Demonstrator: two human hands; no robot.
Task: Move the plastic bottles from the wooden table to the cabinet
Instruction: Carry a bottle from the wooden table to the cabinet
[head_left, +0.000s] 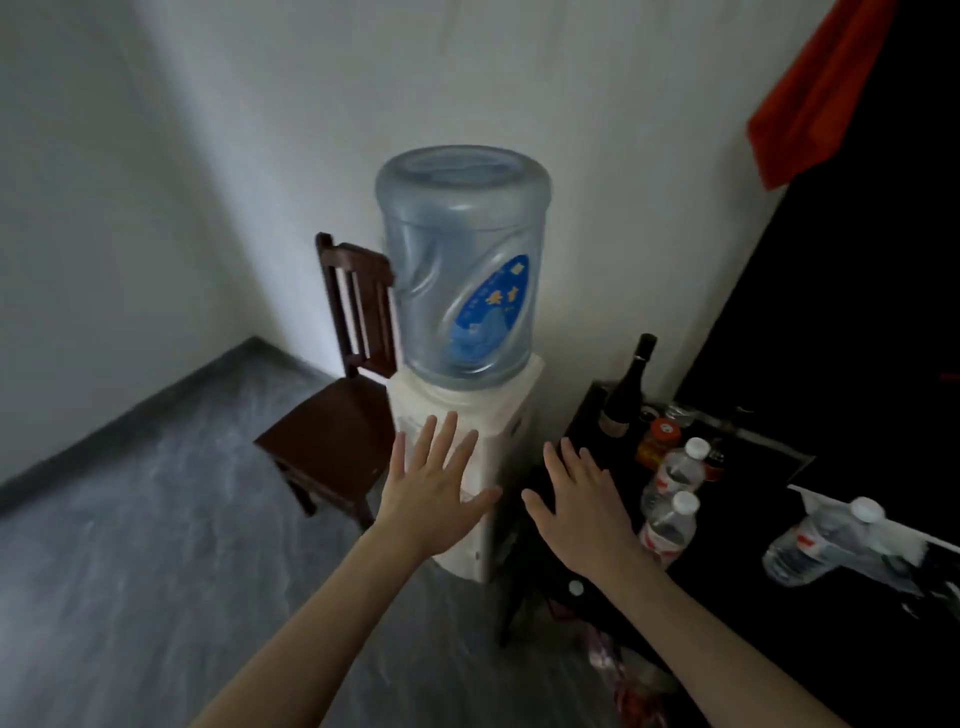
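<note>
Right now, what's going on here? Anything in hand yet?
Nothing is held yet. The person's left hand and right hand are both spread open, hovering in front of a white water dispenser topped by a blue jug. Three clear plastic bottles with white caps sit on the dark surface to the right: two upright, one tilted. A dark glass bottle stands behind them.

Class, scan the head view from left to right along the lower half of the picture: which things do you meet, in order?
Wooden chair → left hand → right hand → two upright plastic bottles → a plastic bottle lying on its side.
</note>
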